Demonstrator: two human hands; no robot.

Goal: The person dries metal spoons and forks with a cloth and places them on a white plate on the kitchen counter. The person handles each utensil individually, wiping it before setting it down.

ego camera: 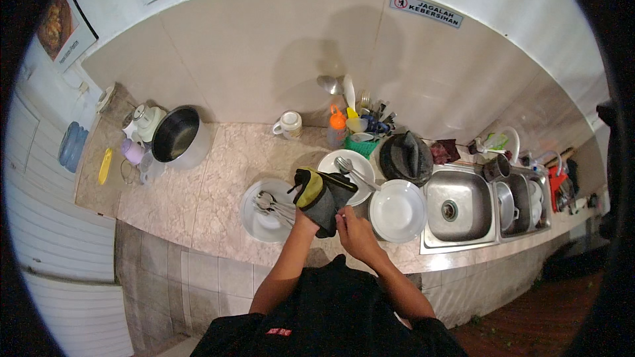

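My left hand (306, 224) is mostly hidden under a grey and yellow-green cloth item (317, 198), perhaps a mitt, that covers its fingers. My right hand (353, 233) is closed at the lower right edge of this cloth, its fingertips pinching something too small to make out. On the left, a white plate (253, 228) bears several metal spoons or forks (268, 204). Behind the cloth, another white plate (364, 158) holds metal cutlery (353, 169), a fork among it. To the right of my right hand stand white plates (398, 210), apparently stacked.
A double steel sink (459, 208) with dishes lies at the right. Along the wall stand a stone mortar (407, 158), a green basket (362, 146) of utensils, an orange-topped bottle (337, 126) and a mug (289, 125). A large pot (181, 139) and a blender (148, 119) stand left.
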